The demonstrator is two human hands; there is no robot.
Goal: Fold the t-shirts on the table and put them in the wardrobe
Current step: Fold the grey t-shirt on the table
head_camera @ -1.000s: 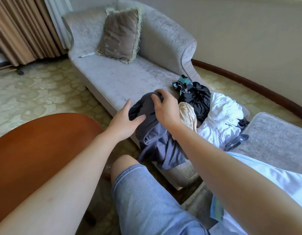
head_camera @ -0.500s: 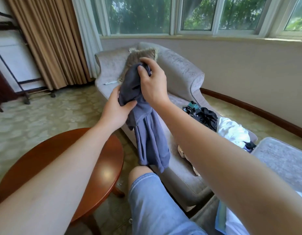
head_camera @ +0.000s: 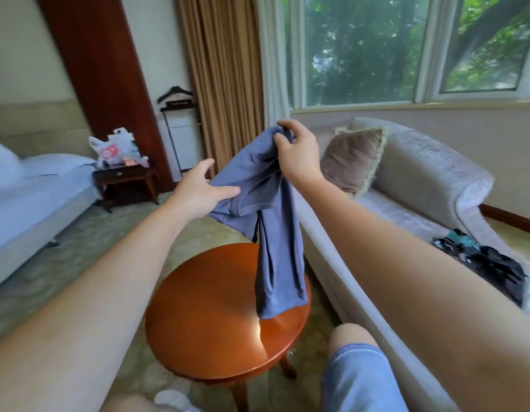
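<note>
Denim shorts [head_camera: 359, 379] cover the person's knee at the lower edge, just beside the round wooden table [head_camera: 204, 316]. Both bare forearms reach forward and upward over this table. The left hand [head_camera: 198, 191] is lower, with the palm turned to the right. Its thumb lies across one end of the blue-grey t-shirt [head_camera: 275, 248], while the other fingers are spread and almost straight beside the cloth, not closed around it. The right hand [head_camera: 299, 156] is higher, with the wrist bent down, and its fingers are curled tightly around the bunched top of the t-shirt. The rest of the t-shirt hangs down from this hand above the right part of the table; if its lower end touches the wood cannot be told. To the right stands a grey sofa [head_camera: 436, 185] with a brown cushion [head_camera: 350, 159] and a pile of dark clothes [head_camera: 489, 263]. Farther away are a bed [head_camera: 49, 197], a curtain [head_camera: 222, 69] and a window [head_camera: 362, 49].
</note>
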